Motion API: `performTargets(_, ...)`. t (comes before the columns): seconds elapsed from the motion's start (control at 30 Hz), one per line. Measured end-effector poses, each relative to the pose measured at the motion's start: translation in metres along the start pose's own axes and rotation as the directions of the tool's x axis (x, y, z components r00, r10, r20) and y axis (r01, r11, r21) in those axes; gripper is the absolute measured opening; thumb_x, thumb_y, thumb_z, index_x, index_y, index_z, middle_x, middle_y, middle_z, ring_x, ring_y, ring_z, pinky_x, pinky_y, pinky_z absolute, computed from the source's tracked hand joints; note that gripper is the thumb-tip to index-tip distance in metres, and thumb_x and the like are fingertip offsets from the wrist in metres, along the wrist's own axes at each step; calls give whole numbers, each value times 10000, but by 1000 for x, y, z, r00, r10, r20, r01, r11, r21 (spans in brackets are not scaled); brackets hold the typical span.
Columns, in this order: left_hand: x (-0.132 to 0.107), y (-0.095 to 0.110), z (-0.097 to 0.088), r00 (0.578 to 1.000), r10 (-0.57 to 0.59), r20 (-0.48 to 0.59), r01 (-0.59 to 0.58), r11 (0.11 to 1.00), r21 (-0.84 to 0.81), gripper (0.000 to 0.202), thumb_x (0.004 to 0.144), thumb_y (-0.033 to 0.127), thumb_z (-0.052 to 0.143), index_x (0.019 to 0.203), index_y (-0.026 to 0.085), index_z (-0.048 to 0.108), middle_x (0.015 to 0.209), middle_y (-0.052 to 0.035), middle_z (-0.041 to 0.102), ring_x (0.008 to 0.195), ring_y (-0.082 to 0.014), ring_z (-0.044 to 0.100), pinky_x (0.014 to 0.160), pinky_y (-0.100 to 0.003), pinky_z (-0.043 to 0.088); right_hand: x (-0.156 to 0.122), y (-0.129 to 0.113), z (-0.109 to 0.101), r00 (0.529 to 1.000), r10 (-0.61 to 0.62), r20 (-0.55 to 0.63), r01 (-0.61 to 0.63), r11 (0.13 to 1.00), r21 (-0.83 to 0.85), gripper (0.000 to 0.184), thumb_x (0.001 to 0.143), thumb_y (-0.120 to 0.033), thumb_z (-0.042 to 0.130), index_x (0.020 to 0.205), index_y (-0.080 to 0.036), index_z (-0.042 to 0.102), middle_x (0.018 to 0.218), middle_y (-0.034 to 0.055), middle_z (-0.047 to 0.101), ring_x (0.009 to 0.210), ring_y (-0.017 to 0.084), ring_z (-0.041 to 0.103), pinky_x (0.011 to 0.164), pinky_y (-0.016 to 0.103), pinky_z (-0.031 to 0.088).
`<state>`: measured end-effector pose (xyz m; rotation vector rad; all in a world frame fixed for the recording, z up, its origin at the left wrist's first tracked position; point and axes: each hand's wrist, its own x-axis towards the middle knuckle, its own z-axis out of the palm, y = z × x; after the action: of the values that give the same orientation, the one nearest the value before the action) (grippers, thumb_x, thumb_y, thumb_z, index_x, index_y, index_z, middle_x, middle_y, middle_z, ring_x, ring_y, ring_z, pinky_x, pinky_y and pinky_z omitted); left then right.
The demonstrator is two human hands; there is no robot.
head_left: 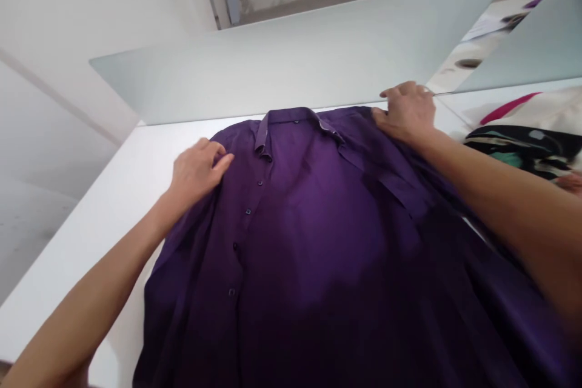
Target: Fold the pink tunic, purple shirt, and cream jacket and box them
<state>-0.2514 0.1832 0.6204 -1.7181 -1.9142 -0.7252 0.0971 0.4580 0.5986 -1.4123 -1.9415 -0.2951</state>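
Note:
A dark purple button-up shirt (pixel 318 212) lies spread on the white table (pixel 150 145), its front open and its collar at the far end. Small buttons run down the left front edge. My left hand (pixel 197 170) is closed on the shirt's left shoulder, thumb pointing inward and fingers curled. At the right shoulder, my right hand (pixel 407 112) grips the cloth near the seam with bent fingers. Its forearm passes over the right sleeve. The lower part of the shirt runs out of view at the bottom.
A frosted glass panel (pixel 291 66) stands along the table's far edge, close behind the collar. To the right lies a pile of clothes (pixel 531 139) in black, cream and pink. Part of another person's hand (pixel 570 182) shows at the right edge.

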Motion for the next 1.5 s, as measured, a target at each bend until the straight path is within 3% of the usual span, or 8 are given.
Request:
performTargets(0.13, -58, 27, -7, 982, 48, 183, -54, 998, 25, 282, 969, 524, 610, 934, 257, 690, 945, -77, 693, 823, -254, 639, 727, -359, 427, -55, 9, -36, 997, -63, 45, 62, 998, 19, 482, 1072, -421, 488, 1439, -140, 627, 1391, 215, 635, 1196, 369, 615, 983, 477, 473)
performTargets(0.27, -100, 44, 0, 948, 51, 315, -105, 982, 155, 279, 978, 521, 615, 1070, 271, 699, 1079, -84, 732, 892, -259, 693, 677, -344, 425, -146, 29, -59, 975, -166, 146, 179, 981, -79, 511, 1035, -547, 436, 1343, -225, 684, 1303, 120, 716, 1055, 367, 700, 737, 438, 518)
performTargets(0.37, -105, 54, 6, 935, 43, 352, -142, 955, 262, 294, 1002, 484, 592, 1160, 256, 689, 1164, -107, 721, 973, -278, 716, 691, -349, 450, -212, 51, -59, 964, -234, 126, 249, 962, -116, 511, 1012, -567, 420, 1303, -260, 705, 1276, 107, 723, 932, 332, 733, 621, 403, 513)
performTargets(0.5, -76, 63, 16, 948, 52, 314, -157, 935, 319, 340, 1037, 472, 540, 1234, 227, 668, 1247, -137, 691, 1108, -305, 709, 794, -354, 507, -265, 74, -51, 946, -321, 41, 323, 944, -68, 477, 1013, -594, 404, 1190, -302, 736, 1190, 129, 736, 1004, 369, 724, 639, 446, 563)
performTargets(0.83, 1, 75, 62, 958, -28, 284, -69, 942, 327, 379, 1028, 350, 465, 1280, 152, 667, 1323, -227, 687, 1198, -414, 696, 930, -472, 549, -301, 83, -48, 918, -390, -70, 381, 918, -113, 514, 1077, -497, 379, 1182, -178, 769, 1231, 152, 719, 1001, 324, 706, 847, 486, 594)
performTargets(1.1, 26, 66, 62, 987, -89, 137, 68, 986, 155, 259, 937, 239, 494, 1067, 204, 715, 1157, -180, 772, 1124, -403, 714, 939, -482, 522, -307, 64, -65, 934, -329, -139, 326, 944, -48, 462, 1096, -431, 399, 1129, -187, 789, 1191, 146, 732, 1024, 313, 699, 883, 469, 582)
performTargets(1.3, 26, 73, 66, 962, -110, 248, 92, 992, 82, 181, 933, 373, 591, 940, 233, 705, 1069, -141, 769, 1060, -361, 713, 941, -453, 524, -327, 42, -72, 928, -372, -9, 367, 921, -129, 457, 1070, -521, 452, 1099, -185, 761, 977, 111, 735, 819, 246, 713, 579, 317, 483)
performTargets(1.5, 3, 89, 63, 985, 115, 128, -125, 990, 66, 367, 1020, 339, 480, 1277, 178, 687, 1304, -201, 669, 1205, -364, 656, 1039, -475, 496, -357, 38, -79, 955, -297, 11, 297, 952, -76, 413, 1058, -499, 432, 1094, -231, 744, 1016, 106, 729, 776, 233, 718, 450, 291, 390)
